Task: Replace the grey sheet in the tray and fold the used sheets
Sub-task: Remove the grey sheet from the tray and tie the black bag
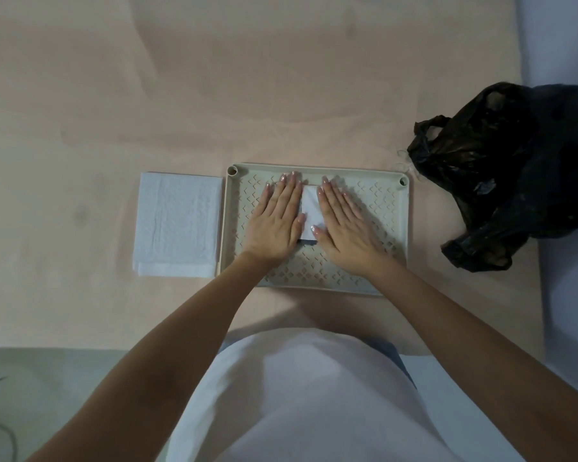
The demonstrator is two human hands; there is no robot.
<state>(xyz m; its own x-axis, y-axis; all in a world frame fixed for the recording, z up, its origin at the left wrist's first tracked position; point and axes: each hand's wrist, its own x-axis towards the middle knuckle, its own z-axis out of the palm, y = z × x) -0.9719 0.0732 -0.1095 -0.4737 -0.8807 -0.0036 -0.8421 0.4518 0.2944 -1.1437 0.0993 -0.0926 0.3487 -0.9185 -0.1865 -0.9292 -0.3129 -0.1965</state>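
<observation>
A pale green tray [401, 221] with a cut-out pattern lies on the beige surface in front of me. In its middle sits a small folded white sheet [310, 208] with a dark edge showing at its near side. My left hand [277, 218] lies flat on the sheet's left part, fingers straight. My right hand [344, 225] presses flat on its right part, fingers straight too. Most of the sheet is hidden under both palms. A larger folded white sheet [177, 225] rests on the surface just left of the tray.
A crumpled black plastic bag [508, 175] sits right of the tray at the surface's right edge. The beige surface [214, 95] stretches far beyond the tray. My body is close to its near edge.
</observation>
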